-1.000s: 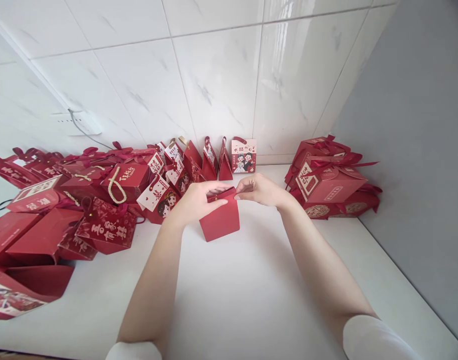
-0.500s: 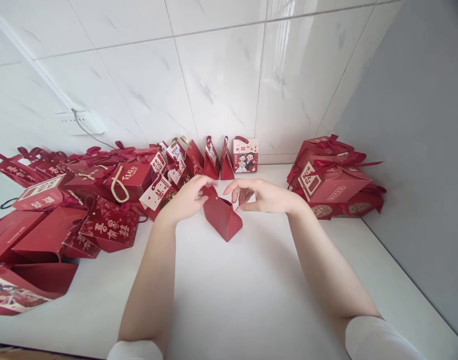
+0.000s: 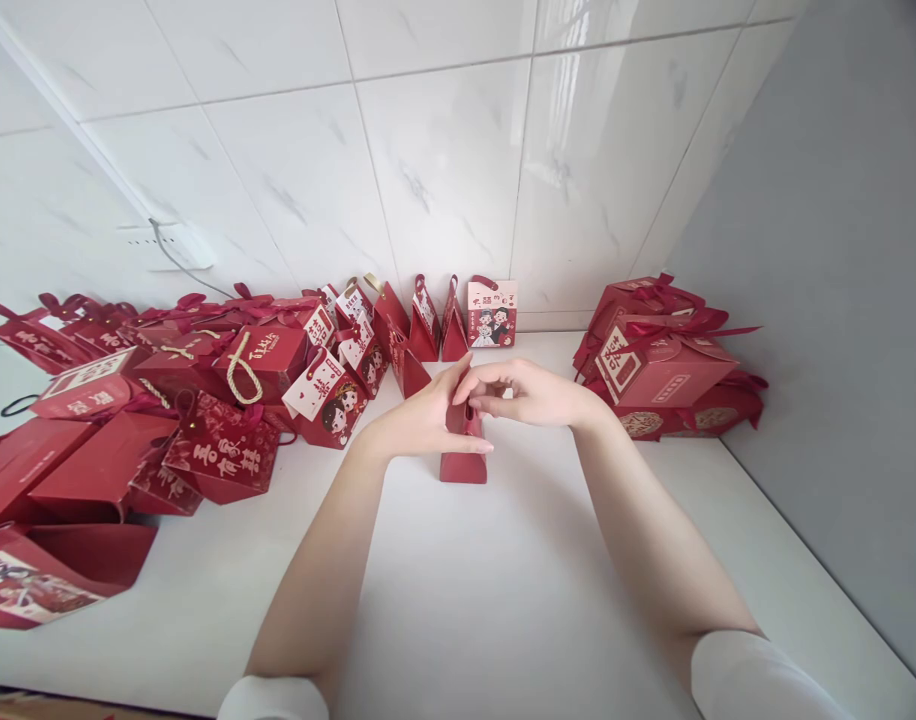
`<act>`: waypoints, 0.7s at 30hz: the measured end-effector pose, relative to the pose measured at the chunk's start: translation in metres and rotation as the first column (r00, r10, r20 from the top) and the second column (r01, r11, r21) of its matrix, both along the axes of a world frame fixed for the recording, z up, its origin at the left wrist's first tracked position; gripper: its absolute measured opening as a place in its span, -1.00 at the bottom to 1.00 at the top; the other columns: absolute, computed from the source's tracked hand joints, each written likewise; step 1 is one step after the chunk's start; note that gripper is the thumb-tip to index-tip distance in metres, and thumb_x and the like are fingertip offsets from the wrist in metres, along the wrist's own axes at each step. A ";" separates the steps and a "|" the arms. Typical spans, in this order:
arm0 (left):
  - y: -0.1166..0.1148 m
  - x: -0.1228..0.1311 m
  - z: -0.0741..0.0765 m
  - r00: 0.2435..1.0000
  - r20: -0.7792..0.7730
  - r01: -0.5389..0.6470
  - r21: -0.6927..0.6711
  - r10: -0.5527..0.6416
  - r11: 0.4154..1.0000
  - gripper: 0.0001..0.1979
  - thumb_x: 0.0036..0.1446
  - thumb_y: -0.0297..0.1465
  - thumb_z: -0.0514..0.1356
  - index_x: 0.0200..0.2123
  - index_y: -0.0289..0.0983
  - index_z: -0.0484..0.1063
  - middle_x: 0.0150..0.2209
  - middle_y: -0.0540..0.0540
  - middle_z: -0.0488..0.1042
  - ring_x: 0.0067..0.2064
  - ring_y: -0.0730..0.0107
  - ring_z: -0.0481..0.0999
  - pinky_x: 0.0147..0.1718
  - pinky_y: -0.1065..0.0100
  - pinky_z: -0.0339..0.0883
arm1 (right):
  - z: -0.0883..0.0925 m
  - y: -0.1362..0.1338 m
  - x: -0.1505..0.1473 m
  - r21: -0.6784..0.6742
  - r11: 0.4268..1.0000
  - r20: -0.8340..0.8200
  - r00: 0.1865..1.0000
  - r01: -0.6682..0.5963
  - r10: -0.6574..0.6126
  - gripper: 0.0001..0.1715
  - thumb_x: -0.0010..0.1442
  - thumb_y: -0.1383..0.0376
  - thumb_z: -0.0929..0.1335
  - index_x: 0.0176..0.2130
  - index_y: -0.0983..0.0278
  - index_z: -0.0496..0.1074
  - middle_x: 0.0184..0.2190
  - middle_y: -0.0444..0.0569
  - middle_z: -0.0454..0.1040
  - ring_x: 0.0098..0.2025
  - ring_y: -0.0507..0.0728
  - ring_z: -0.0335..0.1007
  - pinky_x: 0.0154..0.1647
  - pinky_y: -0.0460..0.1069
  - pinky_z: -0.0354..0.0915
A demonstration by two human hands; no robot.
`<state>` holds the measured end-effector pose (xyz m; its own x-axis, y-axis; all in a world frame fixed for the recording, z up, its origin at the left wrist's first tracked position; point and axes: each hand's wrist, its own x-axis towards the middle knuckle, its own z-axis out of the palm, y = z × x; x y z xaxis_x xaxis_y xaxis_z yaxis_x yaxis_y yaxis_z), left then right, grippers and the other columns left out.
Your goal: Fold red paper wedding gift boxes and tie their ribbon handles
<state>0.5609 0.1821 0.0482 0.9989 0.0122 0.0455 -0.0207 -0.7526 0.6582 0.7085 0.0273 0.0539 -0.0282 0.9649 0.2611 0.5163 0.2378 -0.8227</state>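
Note:
A small plain red paper gift bag (image 3: 464, 462) stands on the white tabletop (image 3: 503, 600) at the centre, its narrow side toward me. My left hand (image 3: 428, 420) wraps around its left side, thumb along the front. My right hand (image 3: 522, 392) pinches the bag's top with fingertips curled, just right of the left hand. Both forearms reach in from the bottom edge with white sleeves.
A heap of red gift bags and boxes (image 3: 203, 400) covers the left side up to the tiled wall. A short row of upright bags (image 3: 458, 320) stands at the back. A stack of ribboned red boxes (image 3: 660, 360) sits at the right by a grey wall (image 3: 840, 300).
The bag was turned from broad face toward me to narrow side toward me and stood upright. My right hand let go briefly, then came back to the bag's top.

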 end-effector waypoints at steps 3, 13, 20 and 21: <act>0.001 0.002 -0.003 1.000 -0.028 -0.005 -0.009 0.005 1.000 0.09 -0.03 -0.10 0.35 0.41 -0.14 -0.23 0.41 -0.24 -0.09 0.38 0.02 0.07 0.27 0.12 0.17 | 0.003 -0.003 -0.001 -0.095 0.993 0.059 0.996 -0.063 0.068 -0.73 0.17 0.34 0.34 -0.09 0.19 0.48 -0.37 -0.13 0.51 -0.36 0.05 0.39 -0.34 -0.06 0.27; 0.007 0.004 -0.001 0.997 -0.008 0.078 -0.007 -0.078 0.997 -0.35 -0.02 -0.25 0.30 0.16 -0.18 0.23 0.04 -0.18 0.39 0.03 0.12 0.46 -0.03 0.17 0.41 | 0.001 0.003 -0.002 0.214 0.977 0.142 0.989 0.010 -0.041 -0.72 0.12 0.27 0.45 -0.13 0.18 0.45 -0.08 -0.02 0.46 -0.12 0.12 0.37 -0.14 0.01 0.32; 0.012 0.003 0.000 0.972 -0.235 -0.018 0.018 0.022 1.000 -0.95 0.05 -0.36 0.12 -0.39 -0.20 0.31 -0.46 0.01 0.36 -0.48 0.38 0.37 -0.55 0.36 0.21 | -0.007 0.014 -0.010 0.305 0.926 0.053 0.966 0.225 -0.252 -0.96 0.25 0.29 0.32 -0.26 0.21 0.39 -0.18 -0.03 0.48 -0.10 0.14 0.40 -0.09 0.04 0.32; 0.013 0.002 0.002 0.968 -0.249 -0.008 -0.019 0.003 1.000 -0.93 0.07 -0.34 0.12 -0.38 -0.20 0.33 -0.44 0.01 0.40 -0.45 0.37 0.40 -0.51 0.35 0.25 | -0.008 0.013 -0.007 0.310 0.908 -0.001 0.955 0.282 -0.296 -0.95 0.25 0.29 0.32 -0.23 0.21 0.37 -0.21 -0.04 0.48 -0.13 0.13 0.41 -0.10 0.04 0.32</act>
<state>0.5627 0.1955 0.0498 0.9785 0.0164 -0.2054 0.1502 -0.7390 0.6567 0.7015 0.0405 0.0459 0.2217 0.8068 0.5477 0.6348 0.3069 -0.7091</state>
